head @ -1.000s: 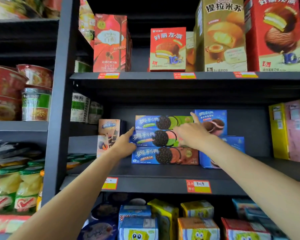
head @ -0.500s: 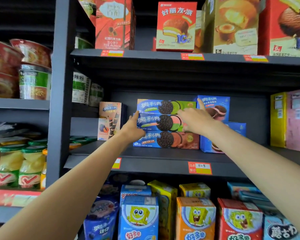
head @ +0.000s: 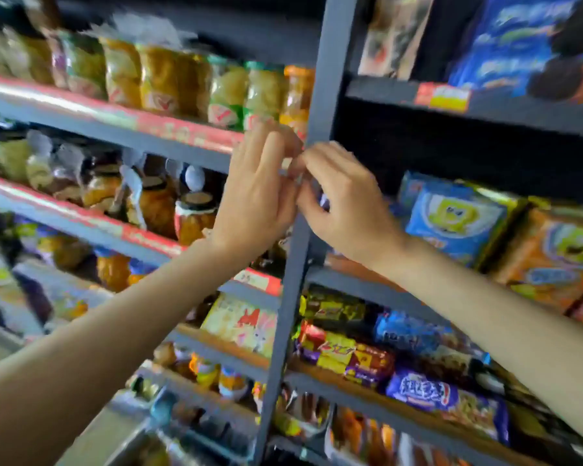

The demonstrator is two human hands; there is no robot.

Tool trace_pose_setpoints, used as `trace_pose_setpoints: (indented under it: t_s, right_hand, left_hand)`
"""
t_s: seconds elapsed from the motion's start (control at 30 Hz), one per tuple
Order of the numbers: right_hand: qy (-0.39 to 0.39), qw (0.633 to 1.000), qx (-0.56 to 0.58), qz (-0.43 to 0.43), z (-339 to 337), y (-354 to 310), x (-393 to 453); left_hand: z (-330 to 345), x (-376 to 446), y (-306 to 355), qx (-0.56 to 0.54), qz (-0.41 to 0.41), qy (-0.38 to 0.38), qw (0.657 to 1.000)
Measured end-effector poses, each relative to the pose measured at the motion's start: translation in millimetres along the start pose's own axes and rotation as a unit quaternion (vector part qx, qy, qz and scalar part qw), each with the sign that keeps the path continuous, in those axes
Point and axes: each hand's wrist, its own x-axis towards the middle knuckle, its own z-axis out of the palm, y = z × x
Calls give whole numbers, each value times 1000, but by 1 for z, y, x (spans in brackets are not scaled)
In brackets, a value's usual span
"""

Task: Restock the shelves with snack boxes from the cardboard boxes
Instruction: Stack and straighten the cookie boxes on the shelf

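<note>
Both bare hands meet before the dark grey metal shelf upright [head: 320, 105], left hand [head: 260, 193] fingers straight, right hand [head: 347, 203] loosely curled, nothing clearly held through the blur.

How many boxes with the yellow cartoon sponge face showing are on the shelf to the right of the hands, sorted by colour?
Blue box: 1
Orange box: 1
Total: 2
Other boxes nearby are cut off or too blurred to tell whether they show a face.
</note>
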Motion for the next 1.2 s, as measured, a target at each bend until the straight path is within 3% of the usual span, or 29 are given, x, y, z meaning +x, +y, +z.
trace_pose_setpoints:
  t_s: [0.1,0.17,0.3,0.4,0.57,0.67,0.83,0.93,1.0,1.1,1.2]
  right_hand:
    - [-114,987,86,70,108,-57,-55]
    - [-212,966,118,92,181,-96,-106]
    - [-442,879,126,126,313,-172,-239]
    - [-533,828,138,106,400,-226,-353]
    - [-701,700,99,96,519,-292,-514]
    - [-742,661,72,91,603,-328,-569]
    - [-810,582,40,58,696,-382,-631]
    - [-801,595,33,53,710,-394,-650]
    - [-778,626,39,43,704,-390,-639]
    - [-746,662,56,44,671,-369,-592]
    - [-746,659,91,20,625,-322,-513]
  left_hand:
    - [-37,-114,-52,39,-106,-93,989]
    - [-61,-206,-90,89,-187,-171,963]
    - [-99,-403,-143,155,-318,-314,881]
    - [-115,-540,-164,173,-397,-384,815]
    - [-122,-726,-191,224,-500,-450,705]
    - [-115,-812,-212,251,-520,-487,656]
    - [-95,-899,-243,241,-554,-453,655]
    - [-97,-920,-232,221,-574,-457,643]
    - [-100,-916,-228,214,-574,-486,623]
    - [-97,-876,-230,199,-535,-548,611]
    - [-85,-797,-234,140,-470,-644,587]
